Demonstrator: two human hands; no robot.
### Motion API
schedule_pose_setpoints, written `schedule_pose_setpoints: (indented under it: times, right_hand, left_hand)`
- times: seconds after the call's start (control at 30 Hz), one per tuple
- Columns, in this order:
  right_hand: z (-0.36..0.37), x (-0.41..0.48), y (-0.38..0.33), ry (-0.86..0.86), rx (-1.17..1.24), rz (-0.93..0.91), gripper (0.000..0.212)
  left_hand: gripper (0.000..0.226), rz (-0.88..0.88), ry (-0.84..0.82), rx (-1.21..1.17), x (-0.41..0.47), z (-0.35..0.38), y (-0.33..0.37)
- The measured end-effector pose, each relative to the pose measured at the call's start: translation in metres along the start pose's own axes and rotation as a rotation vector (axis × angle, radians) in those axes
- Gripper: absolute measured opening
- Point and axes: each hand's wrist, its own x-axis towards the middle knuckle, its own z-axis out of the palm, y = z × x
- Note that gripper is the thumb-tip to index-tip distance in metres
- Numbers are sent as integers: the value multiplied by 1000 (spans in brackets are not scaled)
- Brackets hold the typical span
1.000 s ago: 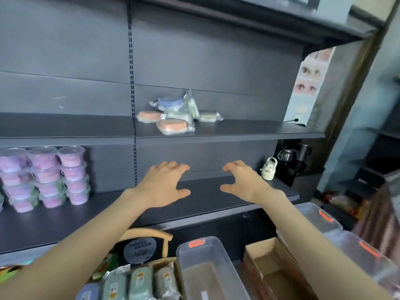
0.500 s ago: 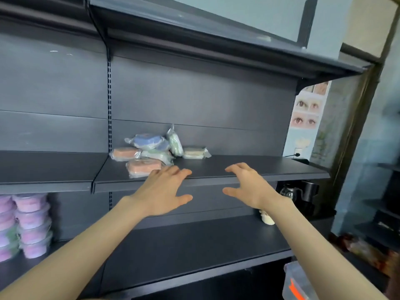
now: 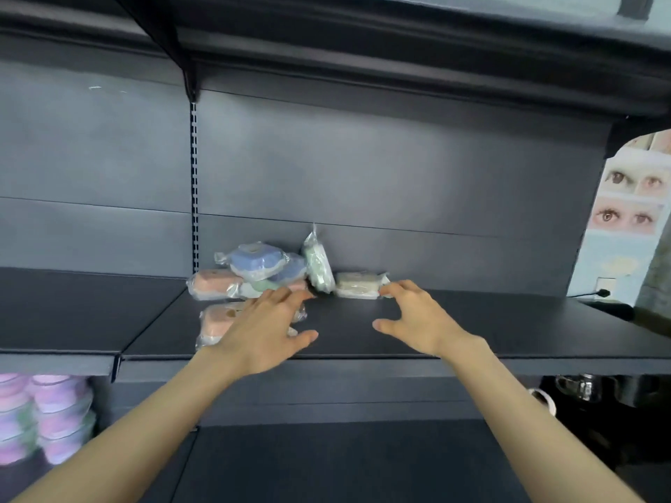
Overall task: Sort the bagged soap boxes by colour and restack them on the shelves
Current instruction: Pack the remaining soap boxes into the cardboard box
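Filling the view is dark grey shelving (image 3: 363, 168), its back panel rising to a top shelf (image 3: 399, 41) overhead. The middle shelf (image 3: 508, 321) crosses at hand height, with a lower shelf (image 3: 326, 462) beneath it. A poster (image 3: 624, 197) printed with eyes hangs at the right edge. Stacked pink tubs (image 3: 47, 415) stand far left under the middle shelf, and blurred dark pots (image 3: 588, 386) show under it on the right.

Both bare arms reach up to the middle shelf. The left hand (image 3: 265, 332) is palm down over the front orange box (image 3: 218, 321), its fingers (image 3: 287, 297) straight, spread and grasping nothing. The right hand (image 3: 417, 317) is released too, its fingers (image 3: 394, 289) loosely bent, with the tips at the right end of the cream box (image 3: 357, 285); whether they touch it I cannot tell.

The soap boxes (image 3: 268, 277), each in a clear bag, lie bunched on the middle shelf against the back panel, just right of the slotted upright (image 3: 194, 197). A blue box (image 3: 256, 261) tops the pile, and the rear orange box (image 3: 214, 285) lies at its left. A green box (image 3: 318, 268) stands on edge against the pile, with the cream box flat just to its right. The front orange box lies nearer the shelf edge, partly hidden by the left hand.
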Motion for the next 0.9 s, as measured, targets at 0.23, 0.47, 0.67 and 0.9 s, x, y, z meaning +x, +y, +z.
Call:
schedule_pose_setpoints:
  times: [0.23,0.47,0.67,0.9]
  right_hand:
    - [40,107,30,-51,98,-159,58]
    - [71,207,51,-80,240,-228,57]
    - [104,265,57,-43,392,-210,56]
    - [132,310,51,1,534,-139,72]
  left_hand:
    - [59,-263,102,-34,52,37,-22]
    - [59,-591,395,-108,117,52,-37]
    - [83,-910,407,-213,162,61,-68]
    - [96,-1046,402,-380,182,69,-95]
